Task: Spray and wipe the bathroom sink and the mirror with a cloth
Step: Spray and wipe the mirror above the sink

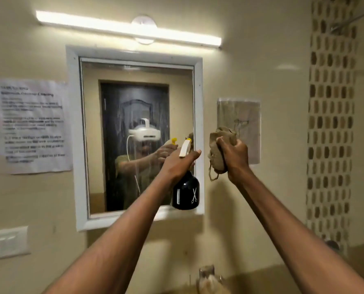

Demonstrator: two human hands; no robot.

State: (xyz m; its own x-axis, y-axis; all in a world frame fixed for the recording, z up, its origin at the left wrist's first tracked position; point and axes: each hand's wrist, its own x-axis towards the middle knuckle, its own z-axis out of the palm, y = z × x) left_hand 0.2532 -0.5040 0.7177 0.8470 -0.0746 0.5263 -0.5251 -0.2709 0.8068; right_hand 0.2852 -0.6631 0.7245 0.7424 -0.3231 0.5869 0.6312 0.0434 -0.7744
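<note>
the left hand (177, 160) grips an upright black spray bottle (185, 193) by its white trigger head, nozzle aimed at the streaked white-framed mirror (134, 102). the right hand (234, 154) is fisted around a bunched tan cloth (220, 145), just beside the mirror's right frame edge, before a paper sheet (245, 115) on the wall.

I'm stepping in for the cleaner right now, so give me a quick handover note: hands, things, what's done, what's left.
Left hand grips the black spray bottle, raised at the mirror.
Right hand holds the bunched cloth beside the mirror's frame, off the glass.
Done: the glass shows wet streaks, so it looks sprayed.
Left: wipe the mirror. The sink is barely in view; its state cannot be told.
</note>
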